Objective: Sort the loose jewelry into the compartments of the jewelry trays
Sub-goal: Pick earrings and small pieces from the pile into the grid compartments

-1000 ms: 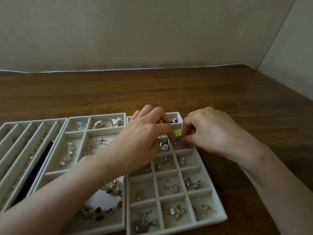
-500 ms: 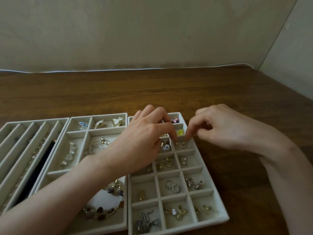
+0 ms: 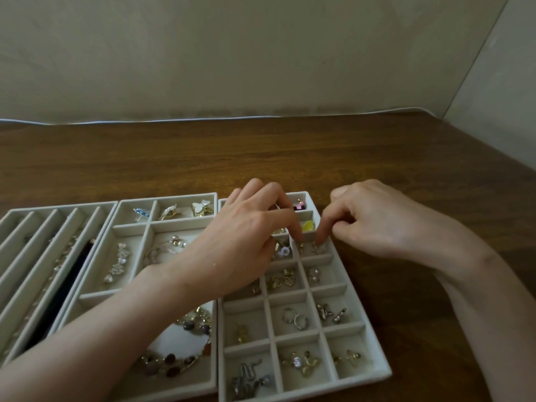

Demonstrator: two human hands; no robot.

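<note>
Small gold earrings (image 3: 315,250) in the grid tray (image 3: 377,374), right column, third compartment from the far end; a yellow piece (image 3: 308,226) and a pink piece (image 3: 300,205) in the two compartments behind; left hand (image 3: 249,239) over the tray's far half, fingers bent, index tip down into that same compartment beside the earrings; right hand (image 3: 374,224) opposite, fingers curled, index tip down at the earrings; pinching or merely touching, impossible to tell for either hand; nearer compartments with gold hearts (image 3: 282,281), silver hoops (image 3: 295,318) and a silver snake (image 3: 246,375); middle tray (image 3: 168,196) touching on the left, with butterfly pieces (image 3: 201,208) and a beaded bracelet (image 3: 174,361); long-slotted tray (image 3: 58,206) further left; all three on the brown wooden desk (image 3: 261,158).
</note>
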